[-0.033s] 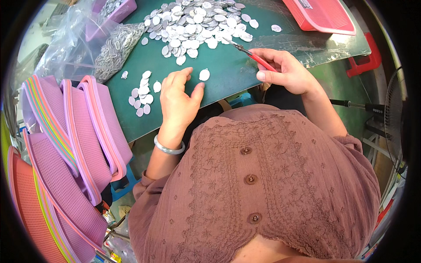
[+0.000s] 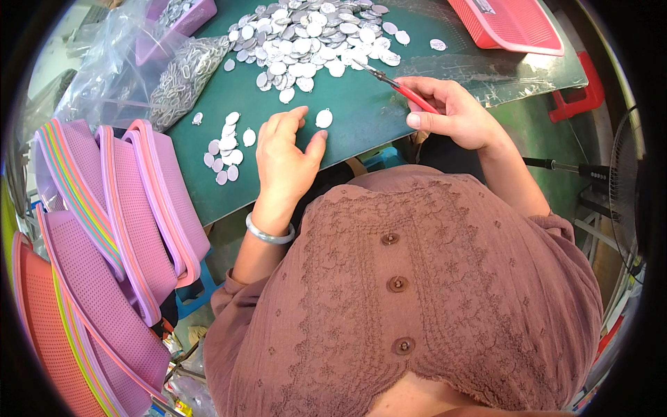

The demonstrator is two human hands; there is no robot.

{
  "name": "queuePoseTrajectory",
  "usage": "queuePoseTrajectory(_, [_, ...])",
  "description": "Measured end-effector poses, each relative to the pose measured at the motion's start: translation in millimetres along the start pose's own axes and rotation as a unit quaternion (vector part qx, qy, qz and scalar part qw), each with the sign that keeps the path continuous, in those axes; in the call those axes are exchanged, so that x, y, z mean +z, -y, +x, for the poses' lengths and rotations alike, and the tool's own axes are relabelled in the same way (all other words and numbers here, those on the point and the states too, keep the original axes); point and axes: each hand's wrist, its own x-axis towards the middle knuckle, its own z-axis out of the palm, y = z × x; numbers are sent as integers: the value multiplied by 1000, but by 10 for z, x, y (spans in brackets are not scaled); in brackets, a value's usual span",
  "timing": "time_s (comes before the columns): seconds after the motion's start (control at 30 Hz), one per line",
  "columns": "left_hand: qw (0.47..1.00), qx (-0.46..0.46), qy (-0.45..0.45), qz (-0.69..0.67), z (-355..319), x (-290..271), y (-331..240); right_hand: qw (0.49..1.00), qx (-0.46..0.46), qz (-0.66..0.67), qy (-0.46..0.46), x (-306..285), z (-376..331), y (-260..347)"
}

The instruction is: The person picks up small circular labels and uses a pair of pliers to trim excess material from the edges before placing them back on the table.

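Well, from my remote seat, I see a small cluster of silvery discs (image 2: 227, 143) on the left of the green table (image 2: 361, 115). Next, the left hand (image 2: 286, 156) is empty, back upward, fingers bent, thumb spread. Ahead sits the big heap of discs (image 2: 299, 45). Just right of the left fingertips lies a lone disc (image 2: 324, 119), flat; I'd judge it light, stiff and slick, best pinched by its rim. Farther right, the right hand (image 2: 455, 115) grips red-handled pliers (image 2: 415, 96), wrist angled inward, the tips pointing toward the heap
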Motion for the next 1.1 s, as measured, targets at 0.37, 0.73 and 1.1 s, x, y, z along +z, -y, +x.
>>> queuePoseTrajectory(0.37, [1000,10,-23,15,73,165,-34,1000,-25,-17,8,11,15,-30])
queuePoseTrajectory(0.73, [999,21,-41,22,70,96,-16,999,8,-12,32,8,9,52])
queuePoseTrajectory(1.1, [1000,10,-10,-20,-74,-155,177,1000,9,-7,17,19,1,-11])
